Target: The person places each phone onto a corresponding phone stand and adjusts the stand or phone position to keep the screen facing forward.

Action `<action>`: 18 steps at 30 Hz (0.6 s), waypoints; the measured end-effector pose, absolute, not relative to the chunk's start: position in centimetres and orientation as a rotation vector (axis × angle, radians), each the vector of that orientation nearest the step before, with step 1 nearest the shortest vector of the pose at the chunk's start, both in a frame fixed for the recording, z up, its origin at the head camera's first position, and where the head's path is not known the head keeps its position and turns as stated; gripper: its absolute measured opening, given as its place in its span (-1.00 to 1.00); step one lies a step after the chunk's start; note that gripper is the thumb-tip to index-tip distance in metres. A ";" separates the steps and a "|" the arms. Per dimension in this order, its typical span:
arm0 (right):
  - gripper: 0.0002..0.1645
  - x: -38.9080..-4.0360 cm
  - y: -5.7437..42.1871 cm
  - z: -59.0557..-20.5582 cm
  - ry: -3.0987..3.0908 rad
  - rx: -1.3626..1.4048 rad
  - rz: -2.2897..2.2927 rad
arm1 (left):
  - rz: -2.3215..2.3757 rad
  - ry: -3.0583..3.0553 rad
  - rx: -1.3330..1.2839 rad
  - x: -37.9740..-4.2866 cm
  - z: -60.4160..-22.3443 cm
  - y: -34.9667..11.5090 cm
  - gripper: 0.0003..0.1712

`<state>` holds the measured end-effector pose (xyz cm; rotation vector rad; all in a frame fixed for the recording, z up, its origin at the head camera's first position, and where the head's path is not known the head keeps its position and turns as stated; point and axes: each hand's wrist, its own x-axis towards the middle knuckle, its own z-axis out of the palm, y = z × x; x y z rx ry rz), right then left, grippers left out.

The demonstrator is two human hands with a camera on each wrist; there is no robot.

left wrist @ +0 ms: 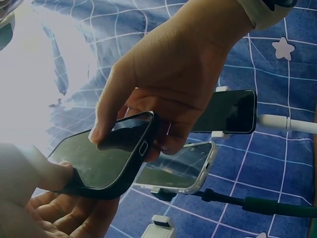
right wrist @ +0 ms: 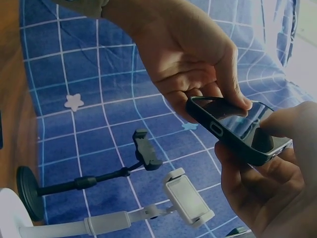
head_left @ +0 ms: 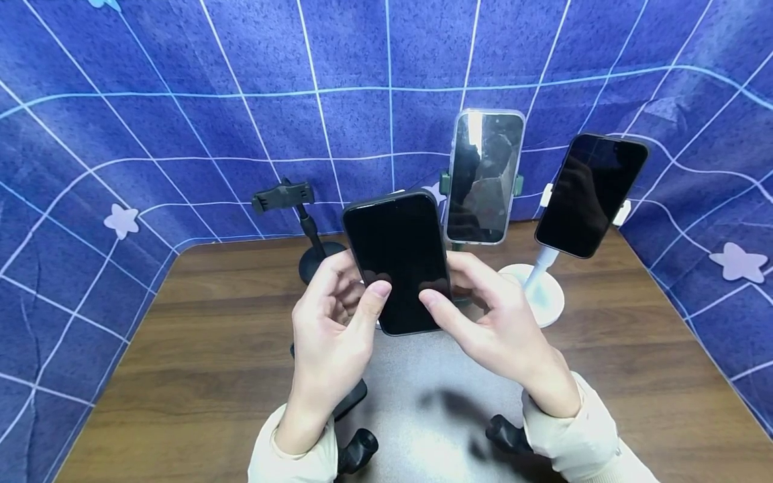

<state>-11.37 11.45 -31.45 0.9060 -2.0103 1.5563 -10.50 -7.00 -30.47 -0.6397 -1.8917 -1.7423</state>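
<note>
While clamps [head_left: 519, 185] are propping phones [head_left: 486, 181] at far right, left hand [head_left: 332, 332] and right hand [head_left: 507, 325] are gripping a black phone [head_left: 400, 251], apparently steadying it.

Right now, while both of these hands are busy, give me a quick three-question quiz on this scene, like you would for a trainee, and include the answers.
1. True or false: the clear-cased phone is held up by a green clamp.
2. In the head view, what colour is the base of the stand bearing the rightmost phone? A) black B) white C) green
3. Short answer: what do the left grip and right grip hold together?

Key:
1. True
2. B
3. A black-cased phone
</note>
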 end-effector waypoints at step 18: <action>-0.57 -11.8 11.2 -32.1 -2.137 1.015 1.437 | -1.812 -1.665 -0.648 -10.8 -30.2 -7.3 -0.70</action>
